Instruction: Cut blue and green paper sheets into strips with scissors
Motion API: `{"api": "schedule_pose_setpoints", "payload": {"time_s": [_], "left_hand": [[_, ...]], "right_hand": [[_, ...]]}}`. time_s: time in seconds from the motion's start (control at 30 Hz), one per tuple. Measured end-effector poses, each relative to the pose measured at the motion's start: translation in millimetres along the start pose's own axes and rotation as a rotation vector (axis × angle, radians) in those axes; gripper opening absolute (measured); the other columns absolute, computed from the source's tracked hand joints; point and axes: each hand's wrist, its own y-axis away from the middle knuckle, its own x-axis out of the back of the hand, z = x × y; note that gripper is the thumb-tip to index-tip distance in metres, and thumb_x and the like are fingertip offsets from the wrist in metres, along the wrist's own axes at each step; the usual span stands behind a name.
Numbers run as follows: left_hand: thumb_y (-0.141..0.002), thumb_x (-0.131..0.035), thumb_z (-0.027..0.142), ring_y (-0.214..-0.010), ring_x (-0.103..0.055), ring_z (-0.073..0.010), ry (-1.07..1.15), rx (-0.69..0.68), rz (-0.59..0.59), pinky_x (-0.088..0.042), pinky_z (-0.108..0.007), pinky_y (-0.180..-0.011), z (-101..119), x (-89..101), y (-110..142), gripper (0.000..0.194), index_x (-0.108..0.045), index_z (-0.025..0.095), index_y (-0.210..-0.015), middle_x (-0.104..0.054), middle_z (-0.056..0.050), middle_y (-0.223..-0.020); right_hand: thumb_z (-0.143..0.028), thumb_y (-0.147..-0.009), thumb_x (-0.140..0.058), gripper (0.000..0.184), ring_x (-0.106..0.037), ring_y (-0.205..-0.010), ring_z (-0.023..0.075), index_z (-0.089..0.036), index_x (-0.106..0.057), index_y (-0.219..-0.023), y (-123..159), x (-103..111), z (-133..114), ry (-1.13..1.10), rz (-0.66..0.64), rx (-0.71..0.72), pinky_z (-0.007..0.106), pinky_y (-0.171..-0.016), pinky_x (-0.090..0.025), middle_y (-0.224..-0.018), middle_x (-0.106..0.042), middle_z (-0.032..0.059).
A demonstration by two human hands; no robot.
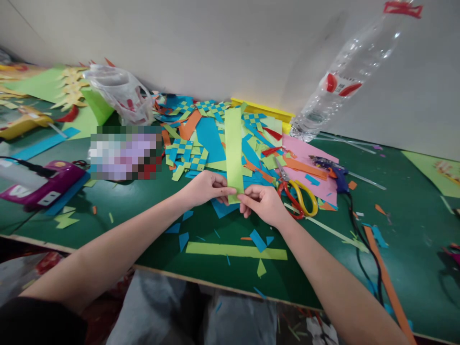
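A light green paper strip [234,143] stands upright between my two hands, its long end pointing away from me. My left hand [209,188] pinches the strip's near end at its left edge. At the right corner of that same end, the fingers and thumb of my right hand [263,202] are closed on the paper. Another long green paper strip [237,251] lies flat near the table's front edge. Scissors [296,191] with red and yellow handles lie right of my right hand. Behind the strip spreads a pile of blue paper [210,139], woven green-and-blue pieces [183,151] and scraps.
A tall clear plastic bottle [345,81] stands at the back right by the wall. A blue glue gun [338,176] with a black cord rests on pink paper [305,151]. A purple power strip [53,184], a yellow glue gun [27,122] and a plastic bag [124,93] are at left.
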Motion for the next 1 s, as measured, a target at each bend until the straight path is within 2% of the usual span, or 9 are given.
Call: {"api": "schedule_pose_setpoints", "payload": {"time_s": [0.1,0.37,0.57,0.7,0.83,1.0], "left_hand": [[-0.066,-0.081,0.041,-0.053,-0.067,-0.0131,-0.032,0.005,0.027,-0.056,-0.02,-0.056,0.8,-0.3,0.3,0.032,-0.063,0.014,-0.063,-0.07,-0.002,-0.058],[-0.065,-0.081,0.039,-0.051,-0.067,-0.0131,-0.025,0.018,0.028,-0.055,-0.02,-0.053,2.9,-0.8,1.8,0.03,-0.067,0.013,-0.068,-0.069,-0.002,-0.057],[-0.063,-0.082,0.041,-0.053,-0.067,-0.0129,-0.015,0.013,-0.056,-0.055,-0.019,-0.055,-1.5,1.0,1.6,0.032,-0.068,0.013,-0.07,-0.07,-0.002,-0.06],[-0.062,-0.083,0.041,-0.053,-0.067,-0.0127,0.006,0.051,-0.087,-0.055,-0.019,-0.055,-2.2,-0.5,1.1,0.034,-0.067,0.012,-0.07,-0.07,-0.002,-0.06],[-0.068,-0.078,0.046,-0.055,-0.068,-0.0137,0.031,0.054,-0.046,-0.057,-0.021,-0.058,0.2,-1.3,1.0,0.035,-0.065,0.013,-0.068,-0.07,-0.002,-0.059],[-0.066,-0.08,0.045,-0.053,-0.066,-0.0125,-0.033,-0.004,0.031,-0.055,-0.02,-0.056,2.3,-0.4,1.4,0.034,-0.065,0.015,-0.065,-0.07,-0.001,-0.059]], "right_hand": [[-0.04,-0.08,-0.069,0.027,-0.06,-0.046,0.0094,-0.017,-0.057,-0.07,0.3,-0.2,0.0,-0.011,-0.019,-0.015,0.022,-0.048,-0.05,-0.059,-0.067,-0.0014],[-0.042,-0.081,-0.066,0.027,-0.062,-0.047,0.0105,-0.018,-0.055,-0.073,-1.1,-0.3,2.0,-0.021,-0.046,-0.02,0.023,-0.05,-0.052,-0.06,-0.067,-0.0014],[-0.042,-0.08,-0.068,0.024,-0.064,-0.053,0.0119,-0.02,-0.061,-0.081,-1.9,-1.6,3.3,0.045,0.075,0.063,0.025,-0.054,-0.055,-0.07,-0.064,-0.0022],[-0.043,-0.079,-0.068,0.025,-0.064,-0.053,0.0133,-0.02,-0.06,-0.077,-2.2,-1.8,3.1,0.068,0.085,0.089,0.026,-0.053,-0.056,-0.066,-0.061,-0.0029],[-0.045,-0.08,-0.067,0.026,-0.064,-0.052,0.0134,-0.021,-0.058,-0.076,-1.4,-1.1,2.4,0.087,0.087,0.081,0.027,-0.053,-0.055,-0.063,-0.06,-0.0036],[-0.045,-0.079,-0.067,0.026,-0.064,-0.053,0.0139,-0.021,-0.058,-0.076,-0.2,-0.7,3.4,0.088,0.072,0.062,0.027,-0.053,-0.054,-0.064,-0.061,-0.0029]]}}
